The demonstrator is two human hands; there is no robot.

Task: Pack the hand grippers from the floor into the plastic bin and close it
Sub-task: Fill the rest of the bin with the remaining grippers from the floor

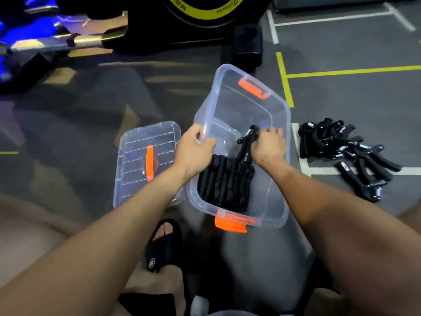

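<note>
Hand grippers (346, 153) still lay heaped on the floor just right of the plastic bin (276, 197), nearest your right hand (270, 144), which gripped one gripper (247, 142) inside the bin; your left hand (193, 149) clasped its left rim.

No text is reading legibly: lettering on the yellow ring (205, 10) is showing upside down and blurred; the logo on the black sandal (152, 262) is staying indistinct.

Gym: rubber floor (341, 106), exercise machine (193, 23)
</note>
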